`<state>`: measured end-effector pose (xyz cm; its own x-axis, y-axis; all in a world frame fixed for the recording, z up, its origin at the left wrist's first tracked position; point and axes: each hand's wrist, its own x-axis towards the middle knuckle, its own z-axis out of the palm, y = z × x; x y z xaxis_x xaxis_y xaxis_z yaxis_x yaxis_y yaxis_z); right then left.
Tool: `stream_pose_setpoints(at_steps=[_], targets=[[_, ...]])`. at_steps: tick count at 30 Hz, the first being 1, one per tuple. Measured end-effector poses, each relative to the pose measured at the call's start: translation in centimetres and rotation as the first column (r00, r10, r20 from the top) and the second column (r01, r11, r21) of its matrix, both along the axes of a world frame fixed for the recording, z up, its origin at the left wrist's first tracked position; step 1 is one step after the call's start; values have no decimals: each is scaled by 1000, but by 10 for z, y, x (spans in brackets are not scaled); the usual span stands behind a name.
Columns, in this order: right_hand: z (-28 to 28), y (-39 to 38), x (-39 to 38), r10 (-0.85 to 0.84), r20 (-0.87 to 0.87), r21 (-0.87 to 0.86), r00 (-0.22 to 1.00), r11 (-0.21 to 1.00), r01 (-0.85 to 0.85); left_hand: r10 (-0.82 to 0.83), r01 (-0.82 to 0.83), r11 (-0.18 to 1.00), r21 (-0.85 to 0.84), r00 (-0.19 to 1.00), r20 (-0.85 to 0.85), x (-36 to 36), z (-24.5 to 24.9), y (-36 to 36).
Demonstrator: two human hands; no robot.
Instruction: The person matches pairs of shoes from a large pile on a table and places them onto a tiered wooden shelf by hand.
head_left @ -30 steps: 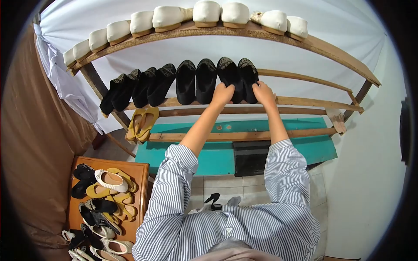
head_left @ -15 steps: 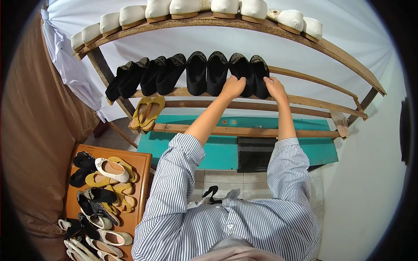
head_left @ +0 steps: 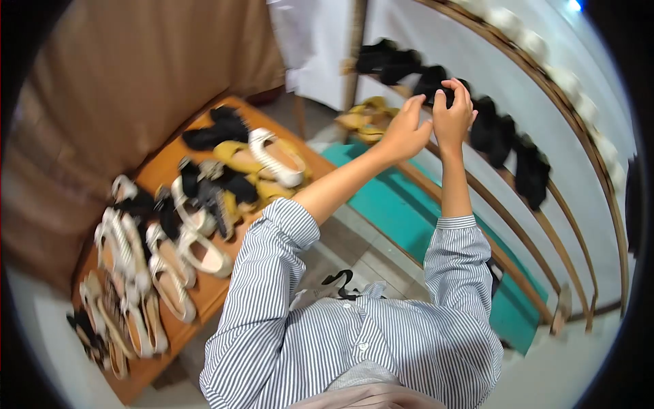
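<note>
My left hand (head_left: 407, 131) is raised in front of the rack with its fingers apart and nothing in it. Beside it, my right hand (head_left: 452, 114) has its fingers apart and curved, also holding nothing. Behind the hands, black shoes (head_left: 400, 66) stand in a row on the rack's middle shelf; some are partly hidden by my right hand. Yellow shoes (head_left: 368, 119) sit on the lower shelf, left of my left hand. White shoes (head_left: 533, 46) line the top shelf, blurred by motion.
An orange-brown wooden table (head_left: 211, 300) at the left holds several white, yellow and black shoes. Brown curtain (head_left: 150, 61) hangs behind it. Under the rack is a teal bench (head_left: 388, 204). The wooden rack rail (head_left: 507, 51) curves down the right side.
Both hands have let go of the black shoes at the right of the row and drawn closer together. The view has turned left, showing more of the table.
</note>
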<state>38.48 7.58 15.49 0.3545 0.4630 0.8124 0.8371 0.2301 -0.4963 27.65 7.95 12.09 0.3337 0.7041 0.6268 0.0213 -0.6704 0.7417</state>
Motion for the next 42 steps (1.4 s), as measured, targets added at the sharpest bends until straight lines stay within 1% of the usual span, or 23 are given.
stream_pose_setpoints(at_steps=[1, 2, 5, 7, 10, 12, 13, 15, 18, 19, 21, 22, 23, 26, 28, 29, 30, 32, 33, 35, 36, 38, 42], targets=[[-6, 12, -37, 81, 13, -17, 997, 997, -80, 142, -141, 988, 66, 990, -12, -38, -2, 7], [-11, 22, -74, 158, 25, -31, 987, 987, -157, 199, -199, 980, -4, 980, -20, -80, -1, 7], [-32, 33, -191, 374, 44, -122, 927, 923, -366, 466, -459, 884, 92, 879, -99, -198, -21, 8], [-41, 26, -265, 519, 7, -183, 855, 841, -509, 591, -580, 807, 113, 799, -113, -271, -35, -3], [-56, 13, -357, 668, 87, -229, 739, 735, -638, 749, -747, 658, 94, 636, -186, -371, -54, -33], [-61, 0, -409, 750, 71, -252, 657, 651, -716, 786, -807, 587, -59, 586, -195, -426, -61, -64], [-66, -4, -432, 782, 68, -267, 620, 613, -744, 846, -872, 489, 25, 467, -258, -455, -71, -73], [-75, -16, -473, 834, 27, -335, 551, 527, -781, 879, -924, 382, 2, 363, -309, -504, -86, -96], [-102, -20, -521, 871, 14, -417, 492, 452, -789, 859, -963, 264, -53, 259, -442, -558, -98, -128], [-116, -16, -532, 884, -38, -442, 467, 404, -801, 842, -964, 249, -96, 264, -470, -571, -106, -135], [-152, -8, -547, 845, -24, -543, 534, 438, -717, 803, -957, 234, -170, 289, -522, -584, -113, -150], [-163, -7, -550, 806, -5, -594, 592, 474, -650, 746, -919, 284, -274, 391, -540, -594, -125, -147], [-172, -3, -550, 787, -22, -687, 617, 437, -581, 712, -914, 333, -231, 404, -575, -599, -140, -148], [-209, 11, -544, 772, -40, -733, 634, 409, -544, 624, -846, 517, -133, 478, -617, -590, -182, -148], [-214, 15, -538, 765, -99, -834, 636, 286, -473, 538, -850, 513, -124, 430, -725, -568, -191, -151], [-219, 15, -534, 791, -36, -829, 611, 318, -460, 498, -880, 466, -90, 345, -796, -555, -197, -153], [-217, 10, -530, 811, 69, -815, 580, 381, -437, 582, -896, 443, 2, 286, -761, -544, -207, -154], [-238, 9, -519, 861, 119, -683, 495, 432, -589, 731, -930, 358, 86, 222, -645, -529, -216, -156], [-236, 5, -514, 873, 112, -673, 474, 418, -610, 779, -947, 305, 101, 187, -598, -524, -220, -154], [-237, -4, -506, 899, 154, -614, 410, 412, -673, 798, -943, 300, 144, 165, -580, -522, -220, -155], [-235, -9, -503, 903, 176, -653, 392, 405, -640, 818, -940, 287, 187, 139, -558, -522, -221, -156], [-254, -9, -501, 888, 297, -524, 351, 459, -717, 823, -935, 298, 191, 151, -547, -523, -223, -157], [-260, -14, -504, 871, 345, -526, 350, 489, -696, 820, -935, 295, 198, 141, -554, -523, -220, -159]])
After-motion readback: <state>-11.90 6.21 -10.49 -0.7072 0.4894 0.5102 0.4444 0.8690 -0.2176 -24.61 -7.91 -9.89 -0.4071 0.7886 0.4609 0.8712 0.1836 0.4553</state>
